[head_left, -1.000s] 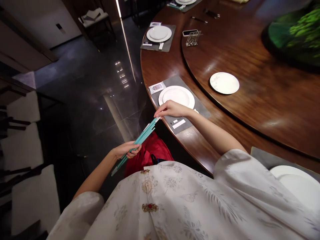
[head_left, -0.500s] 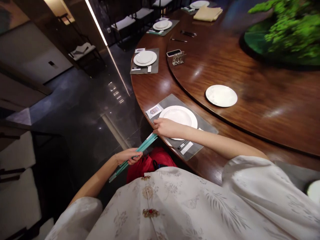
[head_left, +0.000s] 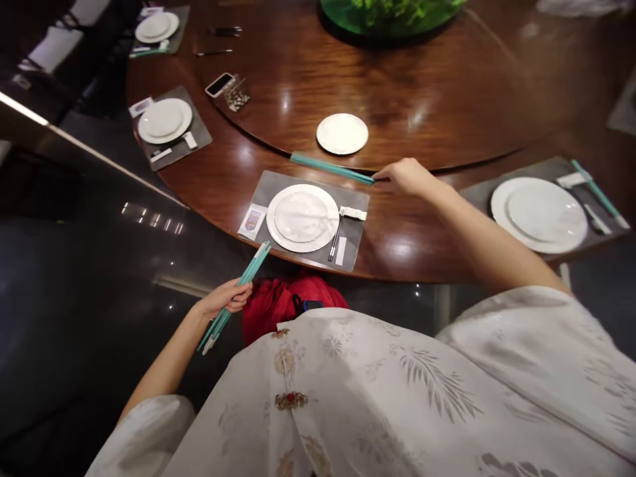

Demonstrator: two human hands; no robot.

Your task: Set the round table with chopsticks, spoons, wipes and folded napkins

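My left hand [head_left: 226,298] is closed around a bundle of teal chopstick packets [head_left: 254,262] with white ends, in front of the table edge. Pinched by one end in my right hand [head_left: 406,176] is a single teal chopstick packet [head_left: 330,167], which points left above the far side of the nearest grey placemat [head_left: 268,189]. On that mat sit two stacked white plates [head_left: 302,217]. A printed white packet [head_left: 252,222] lies left of them. To their right are a dark utensil [head_left: 336,240], a white rest [head_left: 354,213] and a small white packet [head_left: 341,252].
The round wooden table [head_left: 397,248] carries a raised turntable [head_left: 278,86] with a white plate [head_left: 342,134], a phone [head_left: 220,85] and a green centrepiece [head_left: 392,16]. Another setting at right has stacked plates [head_left: 541,215] and a teal chopstick packet [head_left: 600,193] on its mat.
My right hand has left the bundle and moved right over the table with one chopstick packet. My left hand keeps the others. The view has turned right.
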